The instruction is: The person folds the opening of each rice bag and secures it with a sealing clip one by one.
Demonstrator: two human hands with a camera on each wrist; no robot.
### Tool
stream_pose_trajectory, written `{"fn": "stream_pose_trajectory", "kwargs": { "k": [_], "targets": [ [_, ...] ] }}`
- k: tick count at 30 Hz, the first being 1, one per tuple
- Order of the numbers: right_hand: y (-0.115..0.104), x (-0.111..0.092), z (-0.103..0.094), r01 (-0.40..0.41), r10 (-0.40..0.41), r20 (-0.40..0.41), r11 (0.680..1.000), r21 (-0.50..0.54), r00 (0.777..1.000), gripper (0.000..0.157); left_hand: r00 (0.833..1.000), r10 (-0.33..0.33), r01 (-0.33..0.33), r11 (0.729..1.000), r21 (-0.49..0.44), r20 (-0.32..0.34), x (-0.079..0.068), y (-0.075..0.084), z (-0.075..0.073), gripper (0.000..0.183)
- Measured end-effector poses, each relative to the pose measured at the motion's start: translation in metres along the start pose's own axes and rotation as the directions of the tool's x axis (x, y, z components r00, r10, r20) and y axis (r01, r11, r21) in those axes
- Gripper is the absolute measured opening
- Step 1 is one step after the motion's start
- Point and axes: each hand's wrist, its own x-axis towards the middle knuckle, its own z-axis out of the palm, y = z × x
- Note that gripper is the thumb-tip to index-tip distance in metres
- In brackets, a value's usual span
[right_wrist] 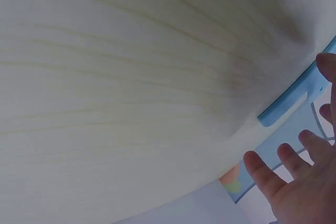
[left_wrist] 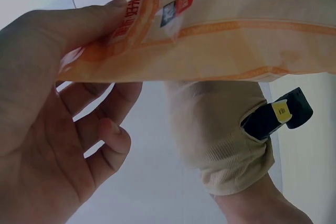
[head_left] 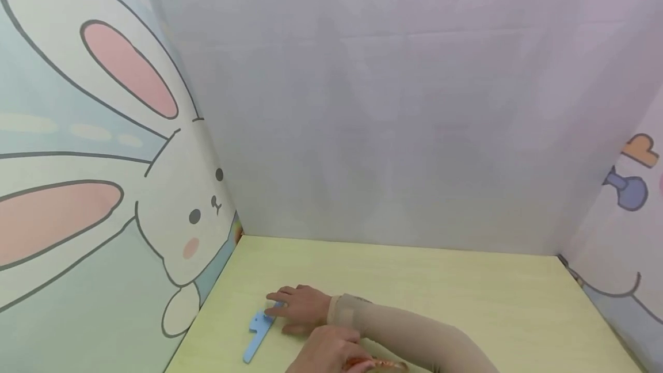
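My left hand [head_left: 328,350] pinches the edge of an orange-and-white printed plastic bag [left_wrist: 226,51] between thumb and fingers; its other fingers curl loosely below. In the head view only a small part of the bag shows at the bottom edge. My right hand [head_left: 305,307] reaches across to the left, palm down and fingers spread, over one end of a light-blue plastic bag clip [head_left: 259,335]. The clip is long and narrow, with a wider piece partway along it, and lies on the table. In the right wrist view the thumb tip overlaps the clip [right_wrist: 294,95].
The pale yellow table [head_left: 440,286] is bounded by a grey-white curtain [head_left: 388,131] behind and printed cartoon panels on both sides, a rabbit panel [head_left: 186,200] at the left. My right sleeve [head_left: 409,327] crosses in front of the left hand, with a black device [left_wrist: 273,114] at its wrist.
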Motion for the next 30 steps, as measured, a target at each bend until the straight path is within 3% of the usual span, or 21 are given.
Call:
{"fn": "stream_pose_trajectory", "kwargs": {
  "k": [7,12,15,18,26,30],
  "targets": [
    [0.001,-0.013,0.002,0.019,-0.019,0.068,1.000,-0.009,0.998,0.056,0.996,0.065,-0.065,0.998,0.008,-0.059,0.002,0.000,0.002,0.022],
    [0.006,-0.027,0.004,-0.019,0.019,0.022,1.000,0.019,1.000,0.051,1.000,0.007,-0.007,1.000,0.006,-0.012,0.002,0.002,-0.001,0.026],
    [0.008,-0.035,0.005,-0.052,0.051,0.017,0.998,0.034,0.999,0.049,0.998,-0.054,0.055,0.998,-0.015,0.042,0.001,0.005,-0.003,0.030],
    [0.009,-0.045,0.006,-0.102,0.100,0.029,0.994,0.044,0.995,0.050,0.995,-0.071,0.071,0.997,0.004,0.068,0.001,0.005,-0.004,0.032],
    [0.011,-0.076,0.009,-0.247,0.246,0.016,0.968,0.049,0.969,0.042,0.998,-0.055,0.054,0.998,0.027,0.025,0.001,0.003,-0.003,0.030],
    [0.015,-0.098,0.008,-0.301,0.302,-0.022,0.953,0.035,0.953,0.036,0.998,-0.067,0.067,0.995,0.079,-0.011,0.001,0.002,-0.002,0.039]
  ]
}}
